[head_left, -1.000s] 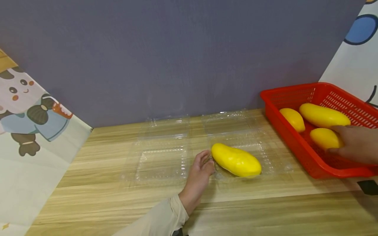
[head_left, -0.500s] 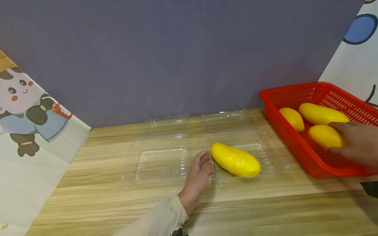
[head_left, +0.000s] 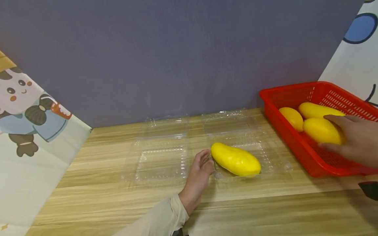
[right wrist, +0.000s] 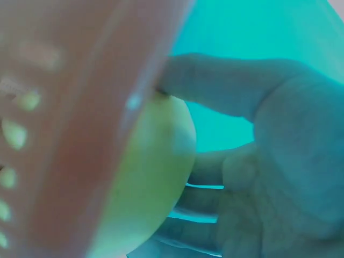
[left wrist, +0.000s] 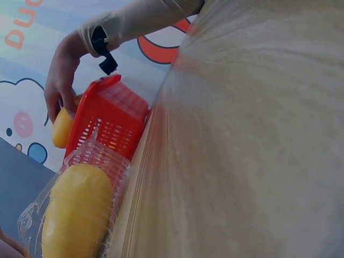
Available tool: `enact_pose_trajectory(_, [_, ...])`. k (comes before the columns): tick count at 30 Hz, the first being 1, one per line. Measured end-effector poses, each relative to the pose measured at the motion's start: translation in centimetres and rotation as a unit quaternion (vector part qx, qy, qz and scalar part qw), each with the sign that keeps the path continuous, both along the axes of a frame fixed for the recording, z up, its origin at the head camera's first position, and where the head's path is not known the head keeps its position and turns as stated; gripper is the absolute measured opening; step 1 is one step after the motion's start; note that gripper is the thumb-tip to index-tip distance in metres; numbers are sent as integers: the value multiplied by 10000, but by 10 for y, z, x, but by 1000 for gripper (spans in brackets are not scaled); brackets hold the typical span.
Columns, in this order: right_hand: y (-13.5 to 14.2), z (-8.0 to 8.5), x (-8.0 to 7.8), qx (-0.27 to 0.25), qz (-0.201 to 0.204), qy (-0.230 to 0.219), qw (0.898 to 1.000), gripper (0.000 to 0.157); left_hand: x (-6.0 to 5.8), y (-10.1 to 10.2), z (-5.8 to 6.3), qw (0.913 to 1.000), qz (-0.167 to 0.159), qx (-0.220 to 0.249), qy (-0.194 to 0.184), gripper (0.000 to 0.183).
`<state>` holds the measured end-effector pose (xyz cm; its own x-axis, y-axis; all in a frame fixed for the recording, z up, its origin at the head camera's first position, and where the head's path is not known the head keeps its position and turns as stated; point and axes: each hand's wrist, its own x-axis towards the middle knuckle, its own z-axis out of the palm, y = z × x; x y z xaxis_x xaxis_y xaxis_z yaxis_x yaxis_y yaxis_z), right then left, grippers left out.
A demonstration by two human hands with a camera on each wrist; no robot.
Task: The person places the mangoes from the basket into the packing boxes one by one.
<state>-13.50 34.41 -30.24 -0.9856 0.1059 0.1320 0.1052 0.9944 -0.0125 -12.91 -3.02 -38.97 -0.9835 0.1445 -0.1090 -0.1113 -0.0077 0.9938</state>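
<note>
- At right, over the red basket, the right hand curls round a yellow fruit.
- Likely pickup; next needs lifting clear.
- Left hand half-curled; hold unclear.

- Your left forearm slants forward.
- Your left hand has its fingers bent.
- Your right hand grips, thumb set opposite the others.

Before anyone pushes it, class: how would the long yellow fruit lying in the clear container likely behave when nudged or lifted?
The long yellow fruit would probably roll sideways, given its rounded, elongated body. Its glossy highlights suggest smooth skin that may slip in a loose grasp. It shows no dents or creases, so it is probably fairly firm.
</note>
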Motion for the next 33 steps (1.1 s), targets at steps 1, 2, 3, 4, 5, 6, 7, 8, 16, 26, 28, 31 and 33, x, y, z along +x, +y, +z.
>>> enact_pose_trajectory(1, [-2, 1, 2, -12, -3, 31, 10000, 90, 0, 0, 0, 10000, -3, -16, -9, 50])
enact_pose_trajectory(2, [-5, 3, 3, -16, 9, 32, 10000, 91, -1, 0, -1, 10000, -10, -27, -22, 50])
enact_pose_trajectory(3, [-7, 4, 4, -23, 12, 26, 10000, 92, -1, 0, -1, 10000, -6, -39, -32, 50])
enact_pose_trajectory(4, [-9, 6, 5, -28, 17, -2, 10000, 93, -1, 0, -1, 10000, -9, -49, -51, 50])
enact_pose_trajectory(5, [-11, 7, 6, -14, 11, -13, 10000, 95, -1, 0, -1, 10000, -9, -52, -54, 50])
enact_pose_trajectory(6, [-13, 8, 7, 0, 3, -26, 10000, 96, -1, 0, -1, 10000, -9, -62, -36, 50])
enact_pose_trajectory(7, [-15, 9, 8, 8, 14, -41, 10000, 97, -1, 0, -1, 10000, -8, -52, -61, 50])
enact_pose_trajectory(8, [-16, 10, 8, 28, 24, -59, 10000, 99, -2, 0, -1, 10000, -10, -45, -68, 50])
enact_pose_trajectory(16, [-33, 23, 7, 111, 469, -274, 9985, 100, -2, -1, 2, 10000, 49, 5, 7, 49])
enact_pose_trajectory(26, [-53, 21, 4, 8, 731, -167, 9972, 106, -2, 0, 3, 10000, 64, 59, -28, 51])
enact_pose_trajectory(28, [-59, 21, 5, -5, 845, -131, 9963, 102, -2, 0, 2, 10000, 48, 34, -31, 51])
enact_pose_trajectory(31, [-69, 21, 7, -49, 1066, -5, 9943, 98, -2, -1, 0, 10000, 11, -15, -67, 50])
enact_pose_trajectory(33, [-78, 20, 8, -117, 1202, 79, 9927, 97, -2, -1, 0, 10000, 2, -46, -89, 50])
